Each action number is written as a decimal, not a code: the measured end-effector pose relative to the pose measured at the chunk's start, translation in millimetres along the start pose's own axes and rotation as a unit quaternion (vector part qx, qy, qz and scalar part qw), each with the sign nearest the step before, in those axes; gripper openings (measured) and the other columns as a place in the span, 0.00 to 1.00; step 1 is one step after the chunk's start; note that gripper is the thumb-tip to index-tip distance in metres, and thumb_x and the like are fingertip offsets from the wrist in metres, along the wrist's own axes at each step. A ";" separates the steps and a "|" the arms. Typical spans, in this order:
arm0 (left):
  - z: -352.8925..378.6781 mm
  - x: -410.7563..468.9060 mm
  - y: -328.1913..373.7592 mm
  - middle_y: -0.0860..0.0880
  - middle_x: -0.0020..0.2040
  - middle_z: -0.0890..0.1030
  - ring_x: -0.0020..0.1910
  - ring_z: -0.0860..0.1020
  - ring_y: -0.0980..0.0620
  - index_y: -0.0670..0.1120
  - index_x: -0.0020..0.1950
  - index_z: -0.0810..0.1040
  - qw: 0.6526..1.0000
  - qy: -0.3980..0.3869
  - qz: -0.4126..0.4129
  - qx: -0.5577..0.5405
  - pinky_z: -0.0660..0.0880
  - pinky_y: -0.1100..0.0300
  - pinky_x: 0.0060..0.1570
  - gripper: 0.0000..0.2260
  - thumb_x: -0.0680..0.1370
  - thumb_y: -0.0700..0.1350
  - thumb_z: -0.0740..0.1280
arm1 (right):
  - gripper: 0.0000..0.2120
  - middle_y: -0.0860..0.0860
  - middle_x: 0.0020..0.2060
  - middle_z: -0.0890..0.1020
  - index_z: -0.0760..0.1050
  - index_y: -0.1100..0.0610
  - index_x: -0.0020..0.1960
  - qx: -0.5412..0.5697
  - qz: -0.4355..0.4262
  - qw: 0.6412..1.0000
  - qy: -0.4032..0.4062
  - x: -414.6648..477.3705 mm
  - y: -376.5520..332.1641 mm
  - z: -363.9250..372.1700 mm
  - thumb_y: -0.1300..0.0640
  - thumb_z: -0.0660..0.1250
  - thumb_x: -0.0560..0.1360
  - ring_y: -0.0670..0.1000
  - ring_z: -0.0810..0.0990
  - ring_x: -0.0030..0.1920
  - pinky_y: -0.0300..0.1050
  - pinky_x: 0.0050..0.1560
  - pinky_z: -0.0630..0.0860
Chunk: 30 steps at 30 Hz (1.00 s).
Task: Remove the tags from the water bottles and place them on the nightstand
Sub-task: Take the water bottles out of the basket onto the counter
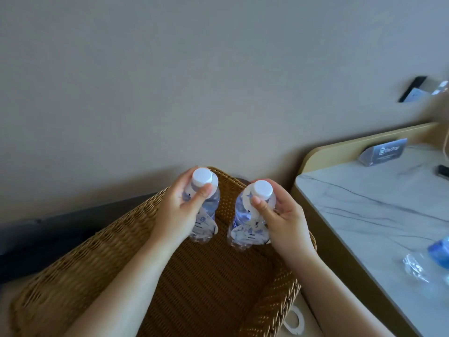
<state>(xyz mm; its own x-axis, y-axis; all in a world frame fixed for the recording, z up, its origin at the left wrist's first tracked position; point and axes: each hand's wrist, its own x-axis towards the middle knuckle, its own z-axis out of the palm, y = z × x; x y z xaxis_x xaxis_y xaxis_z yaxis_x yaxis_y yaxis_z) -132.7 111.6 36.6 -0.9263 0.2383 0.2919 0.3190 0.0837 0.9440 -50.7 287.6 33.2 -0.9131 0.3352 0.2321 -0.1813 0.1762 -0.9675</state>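
Two water bottles stand side by side above the far end of the wicker basket (97,251), the left bottle (206,205) in the left hand (179,210), the right bottle (245,215) in the right hand (281,220). The nightstand (364,203) stands right of the basket. A card stand (384,152) sits at its far edge, another bottle (435,254) near its right edge.

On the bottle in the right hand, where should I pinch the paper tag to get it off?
Pinch the tag at its loose lower flap, coming from the near side, then lift it up over the white cap. Its ring sits around the neck of the bottle, and the right hand already covers that collar, so the hanging flap is likely the easiest part to reach.
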 end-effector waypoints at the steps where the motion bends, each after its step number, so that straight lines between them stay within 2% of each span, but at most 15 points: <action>1: 3.9 2.5 9.6 0.62 0.52 0.82 0.54 0.78 0.64 0.61 0.54 0.78 1.000 0.005 0.002 -0.007 0.71 0.70 0.52 0.13 0.70 0.58 0.68 | 0.11 0.40 0.47 0.84 0.77 0.38 0.54 0.002 -0.005 1.000 0.005 2.1 -7.1 -6.3 0.49 0.69 0.73 0.39 0.82 0.49 0.31 0.45 0.75; 5: 24.7 10.8 56.4 0.64 0.51 0.82 0.54 0.78 0.65 0.66 0.52 0.78 0.999 -0.003 0.050 -0.021 0.72 0.69 0.52 0.12 0.69 0.62 0.67 | 0.13 0.40 0.48 0.84 0.77 0.39 0.55 0.018 -0.027 0.999 0.017 7.1 -36.5 -35.9 0.43 0.69 0.70 0.40 0.82 0.50 0.31 0.44 0.75; 8: 45.3 13.9 92.3 0.61 0.52 0.83 0.55 0.79 0.61 0.65 0.52 0.79 0.996 -0.018 0.081 -0.032 0.72 0.61 0.55 0.11 0.70 0.62 0.67 | 0.11 0.38 0.46 0.84 0.78 0.36 0.52 0.033 -0.054 0.997 0.043 5.4 -60.8 -64.6 0.42 0.69 0.69 0.38 0.82 0.48 0.30 0.42 0.75; 9: 52.6 14.2 103.6 0.61 0.52 0.83 0.55 0.79 0.60 0.65 0.51 0.79 0.995 -0.024 0.090 -0.038 0.72 0.60 0.55 0.11 0.70 0.61 0.67 | 0.11 0.38 0.45 0.84 0.79 0.36 0.50 0.041 -0.061 0.996 0.053 3.9 -68.3 -75.5 0.44 0.69 0.68 0.39 0.82 0.48 0.31 0.42 0.76; 11: 69.8 13.3 126.3 0.59 0.52 0.83 0.55 0.80 0.59 0.65 0.51 0.79 0.992 -0.045 0.107 -0.046 0.72 0.61 0.54 0.11 0.70 0.61 0.68 | 0.12 0.43 0.46 0.85 0.79 0.39 0.50 0.056 -0.064 0.994 0.072 -0.6 -80.9 -99.0 0.45 0.69 0.66 0.44 0.83 0.49 0.40 0.47 0.79; 13: 90.1 10.0 146.9 0.59 0.52 0.83 0.55 0.80 0.58 0.65 0.51 0.79 0.990 -0.071 0.117 -0.044 0.72 0.62 0.53 0.09 0.71 0.60 0.68 | 0.18 0.47 0.47 0.85 0.79 0.44 0.53 0.063 -0.060 0.993 0.081 -7.7 -92.1 -123.5 0.44 0.69 0.64 0.48 0.83 0.50 0.47 0.50 0.80; 16: 126.5 -0.3 169.0 0.59 0.52 0.83 0.54 0.80 0.59 0.66 0.51 0.79 0.985 -0.109 0.125 -0.043 0.73 0.62 0.52 0.09 0.72 0.61 0.67 | 0.25 0.48 0.50 0.84 0.76 0.50 0.61 0.054 -0.047 0.993 0.094 -22.8 -102.4 -164.6 0.46 0.68 0.65 0.47 0.83 0.51 0.42 0.46 0.80; 18: 152.9 -10.1 177.5 0.59 0.52 0.83 0.54 0.80 0.58 0.66 0.51 0.79 0.983 -0.125 0.123 -0.046 0.73 0.61 0.52 0.10 0.71 0.62 0.67 | 0.20 0.47 0.48 0.84 0.77 0.48 0.59 0.048 -0.044 0.993 0.102 -35.9 -104.6 -193.8 0.49 0.68 0.67 0.44 0.83 0.49 0.38 0.42 0.79; 20: 182.0 -21.5 182.0 0.58 0.52 0.83 0.55 0.80 0.58 0.65 0.52 0.79 0.982 -0.140 0.114 -0.049 0.74 0.59 0.54 0.10 0.71 0.61 0.67 | 0.13 0.44 0.47 0.85 0.79 0.40 0.52 0.027 -0.043 0.993 0.110 -50.1 -104.2 -223.8 0.49 0.68 0.68 0.43 0.83 0.48 0.36 0.42 0.78; 22: 213.2 -34.2 185.5 0.59 0.52 0.83 0.55 0.79 0.58 0.65 0.52 0.79 0.982 -0.148 0.105 -0.054 0.73 0.58 0.56 0.09 0.72 0.60 0.68 | 0.11 0.41 0.46 0.85 0.79 0.34 0.48 0.014 -0.034 0.991 0.125 -65.7 -102.9 -253.7 0.46 0.68 0.66 0.41 0.83 0.47 0.35 0.42 0.78; 24: 246.0 -47.4 189.8 0.58 0.53 0.83 0.56 0.79 0.57 0.62 0.53 0.79 0.981 -0.156 0.091 -0.066 0.73 0.56 0.58 0.10 0.73 0.58 0.69 | 0.13 0.41 0.47 0.84 0.78 0.33 0.49 0.004 -0.019 0.990 0.137 -82.2 -101.5 -284.0 0.43 0.68 0.65 0.41 0.83 0.48 0.37 0.42 0.78; 26: 275.9 -60.1 197.5 0.58 0.52 0.83 0.55 0.79 0.59 0.59 0.55 0.79 0.978 -0.171 0.085 -0.078 0.74 0.60 0.56 0.11 0.73 0.56 0.67 | 0.18 0.41 0.48 0.84 0.77 0.36 0.53 -0.006 -0.011 0.988 0.155 -96.2 -100.6 -313.2 0.39 0.68 0.63 0.43 0.82 0.49 0.43 0.47 0.78; 28: 309.4 -73.8 211.0 0.59 0.50 0.84 0.50 0.80 0.64 0.58 0.52 0.80 0.971 -0.199 0.086 -0.100 0.72 0.72 0.47 0.08 0.74 0.54 0.66 | 0.24 0.43 0.48 0.84 0.77 0.41 0.57 -0.023 -0.014 0.984 0.176 -111.6 -102.3 -346.8 0.37 0.68 0.62 0.45 0.82 0.51 0.49 0.53 0.78; 30: 341.3 -86.0 225.0 0.59 0.49 0.84 0.49 0.80 0.65 0.58 0.50 0.80 0.964 -0.219 0.090 -0.119 0.70 0.77 0.43 0.07 0.74 0.53 0.66 | 0.25 0.44 0.48 0.84 0.77 0.44 0.57 -0.030 -0.020 0.981 0.193 -125.3 -105.1 -379.7 0.38 0.69 0.62 0.46 0.82 0.51 0.48 0.53 0.78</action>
<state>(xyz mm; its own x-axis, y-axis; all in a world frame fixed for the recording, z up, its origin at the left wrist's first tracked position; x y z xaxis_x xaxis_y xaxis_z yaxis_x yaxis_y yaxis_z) 87.2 440.1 171.4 -0.6700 0.6183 0.4110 0.3639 -0.2090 0.9077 221.5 578.6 143.8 -0.6975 0.6502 0.3012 -0.1818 0.2459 -0.9521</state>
